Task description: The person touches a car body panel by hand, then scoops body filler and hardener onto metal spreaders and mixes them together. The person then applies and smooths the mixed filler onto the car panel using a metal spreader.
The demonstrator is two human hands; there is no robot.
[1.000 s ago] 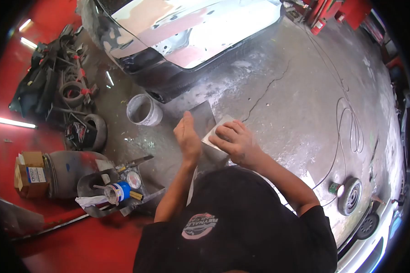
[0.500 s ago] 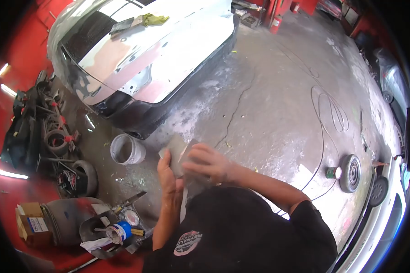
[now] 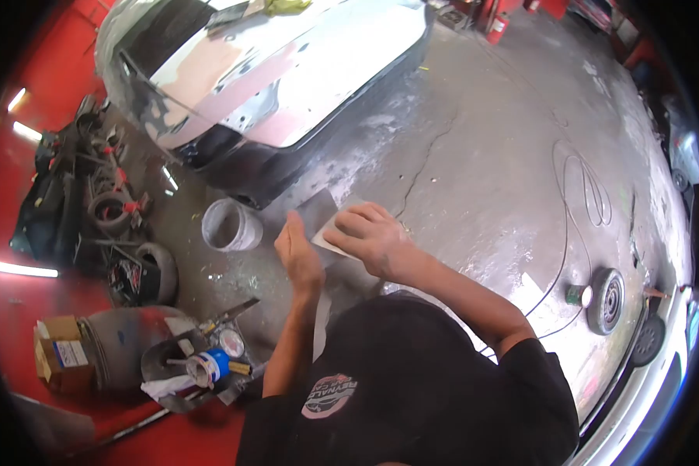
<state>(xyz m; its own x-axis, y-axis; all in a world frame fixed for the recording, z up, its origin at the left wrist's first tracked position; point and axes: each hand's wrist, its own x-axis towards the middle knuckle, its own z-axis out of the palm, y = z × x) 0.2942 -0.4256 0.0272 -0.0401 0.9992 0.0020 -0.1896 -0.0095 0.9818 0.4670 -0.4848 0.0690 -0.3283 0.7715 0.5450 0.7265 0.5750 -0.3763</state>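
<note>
My left hand (image 3: 297,255) is closed, thumb up, on the left edge of a thin grey sheet that looks like sandpaper (image 3: 317,211). My right hand (image 3: 374,239) grips a paler, whitish piece (image 3: 328,244) just to the right, its fingers bent over the top. Whether the grey and pale parts are one folded sheet or two pieces, I cannot tell. Both hands are in front of my chest, above the floor. Left of them on the floor stands a white bucket (image 3: 245,227), its inside smeared grey.
A car with patchy white and pink panels (image 3: 318,93) stands ahead. Car parts and tyres (image 3: 157,272) lie at left. A cardboard box (image 3: 60,353) and a blue-banded tub (image 3: 210,365) are at lower left. A hose (image 3: 565,202), a can (image 3: 575,295) and a wheel (image 3: 606,300) are at right.
Both hands have moved up and away from my body with the sheet. The right hand has shifted rightward and its pale piece shows more. The view has tilted down slightly.
</note>
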